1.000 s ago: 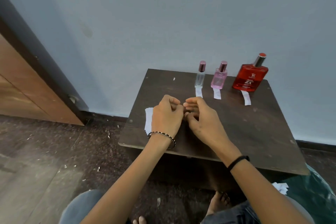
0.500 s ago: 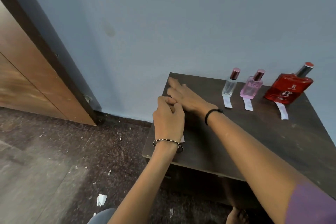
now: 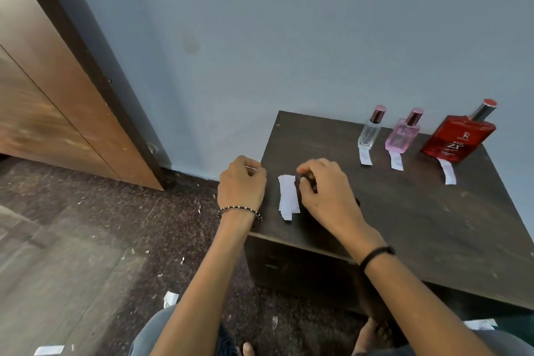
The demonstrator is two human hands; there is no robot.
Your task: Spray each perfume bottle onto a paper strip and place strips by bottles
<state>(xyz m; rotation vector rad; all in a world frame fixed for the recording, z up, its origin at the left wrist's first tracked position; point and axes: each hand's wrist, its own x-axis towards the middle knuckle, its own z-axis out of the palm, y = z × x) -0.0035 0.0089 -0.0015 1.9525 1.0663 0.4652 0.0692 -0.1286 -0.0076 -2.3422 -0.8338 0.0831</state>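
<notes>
Stack of paper strips (image 3: 287, 196) lies flat on table (image 3: 404, 220) near its left edge, between both hands. Right hand (image 3: 326, 191) just beside it, fingers curled, possibly pinching something, unclear. Left hand (image 3: 242, 186) is a loose fist, apparently empty.

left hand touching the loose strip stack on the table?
Apart. The head view shows bare dark table between the left hand and the stack of paper strips.
</notes>
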